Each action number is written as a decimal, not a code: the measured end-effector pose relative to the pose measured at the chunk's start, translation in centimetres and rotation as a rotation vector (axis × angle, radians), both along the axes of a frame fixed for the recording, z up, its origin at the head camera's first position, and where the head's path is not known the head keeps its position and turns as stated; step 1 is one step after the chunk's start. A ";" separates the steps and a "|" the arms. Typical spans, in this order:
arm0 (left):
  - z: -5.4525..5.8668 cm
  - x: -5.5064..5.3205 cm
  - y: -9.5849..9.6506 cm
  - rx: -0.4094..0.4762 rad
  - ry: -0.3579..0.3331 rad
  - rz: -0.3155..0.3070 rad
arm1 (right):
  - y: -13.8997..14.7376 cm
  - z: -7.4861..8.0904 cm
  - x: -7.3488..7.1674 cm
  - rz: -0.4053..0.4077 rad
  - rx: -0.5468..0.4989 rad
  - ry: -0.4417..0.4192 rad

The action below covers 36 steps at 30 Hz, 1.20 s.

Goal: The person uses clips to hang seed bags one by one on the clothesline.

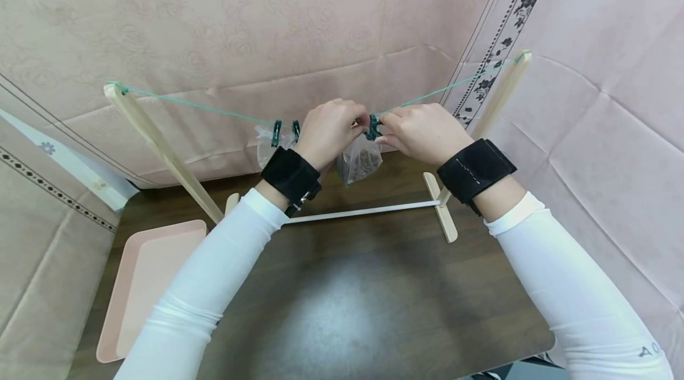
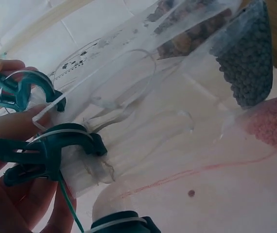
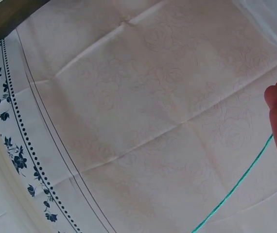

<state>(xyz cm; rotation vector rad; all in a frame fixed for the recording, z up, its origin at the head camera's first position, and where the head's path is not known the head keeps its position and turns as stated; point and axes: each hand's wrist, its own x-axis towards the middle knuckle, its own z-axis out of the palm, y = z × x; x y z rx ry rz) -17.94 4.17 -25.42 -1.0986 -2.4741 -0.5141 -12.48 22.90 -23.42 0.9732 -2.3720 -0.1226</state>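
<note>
My right hand pinches a dark green clothespin on the green string. Close beside it, my left hand has its fingertips at the top edge of a clear plastic bag with brownish contents, which hangs below. In the left wrist view, that bag's brown pieces show at the top. Bags of grey-blue beads and pink beads hang nearer. A second clothespin grips a bag top in front of the left hand's fingers. Two clothespins sit left of the hands.
Wooden posts hold the string's ends. A white rod joins their feet, and the right foot rests on the brown table. At the left lies a pink tray. Pale patterned cloth hangs behind.
</note>
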 end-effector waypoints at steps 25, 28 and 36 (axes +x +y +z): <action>-0.4 0.5 -0.4 -0.038 0.266 -0.039 | 0.1 -0.5 0.5 -0.143 -0.086 -0.203; -0.5 0.7 -0.4 -0.032 0.319 -0.048 | 0.2 -0.9 0.5 -0.156 -0.087 -0.218; -0.6 1.2 -0.7 -0.024 0.362 -0.034 | 0.9 -2.3 0.7 -0.167 -0.105 -0.237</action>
